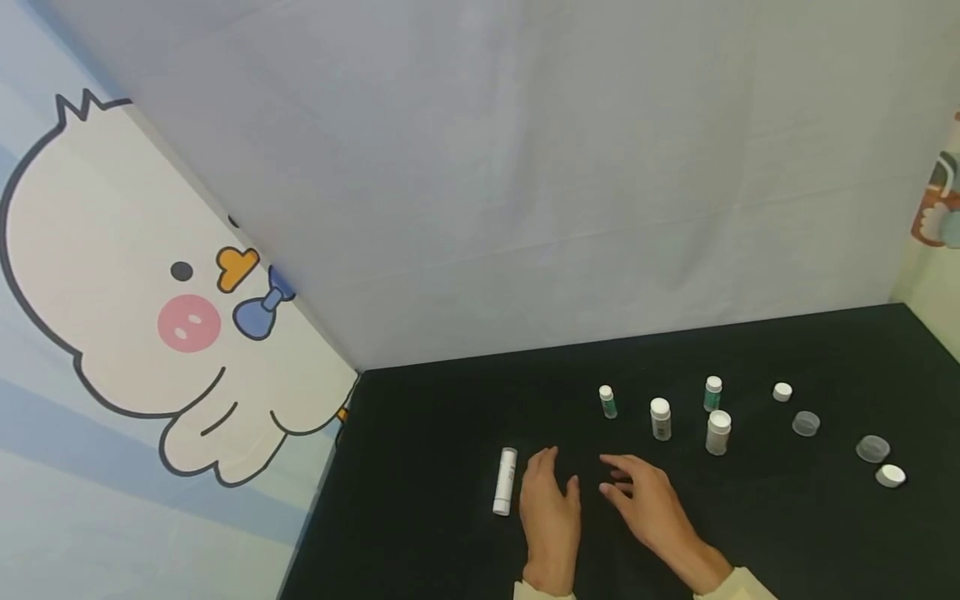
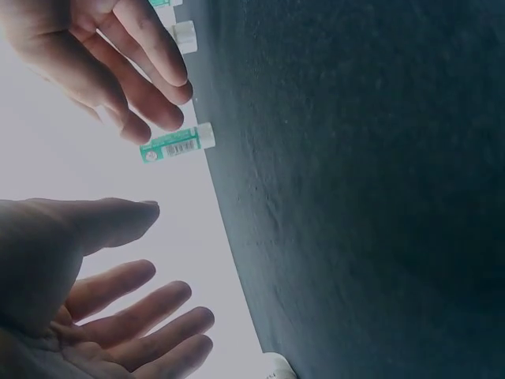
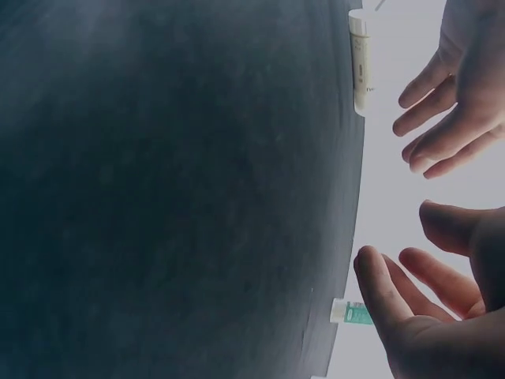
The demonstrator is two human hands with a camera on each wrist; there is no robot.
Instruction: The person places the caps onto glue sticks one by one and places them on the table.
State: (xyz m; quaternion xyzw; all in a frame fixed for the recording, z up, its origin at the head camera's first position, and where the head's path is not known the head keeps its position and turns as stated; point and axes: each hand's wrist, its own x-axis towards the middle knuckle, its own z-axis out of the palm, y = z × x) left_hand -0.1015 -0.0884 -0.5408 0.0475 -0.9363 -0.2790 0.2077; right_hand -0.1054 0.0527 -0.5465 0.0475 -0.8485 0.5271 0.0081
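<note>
Over the black tabletop, my left hand (image 1: 551, 521) has its fingers extended and holds nothing. Just to its left lies a white tube (image 1: 505, 482), with a gap between them. Facing it from the right, my right hand (image 1: 648, 507) has loosely bent fingers and is also without anything in its grasp. Beyond the hands stands a small green-labelled bottle with a white cap (image 1: 608, 404), also seen as a green bottle (image 2: 177, 144) in the left wrist view. A clear white-capped bottle (image 1: 661, 421) is beyond the right hand.
Farther right stand another green-labelled bottle (image 1: 712, 395) and a white-capped bottle (image 1: 717, 435). At the right are a white cap (image 1: 782, 392), a clear cup (image 1: 806, 424), another clear cup (image 1: 873, 449) and a second white cap (image 1: 891, 476). A pale curtain (image 1: 600, 167) hangs behind the table.
</note>
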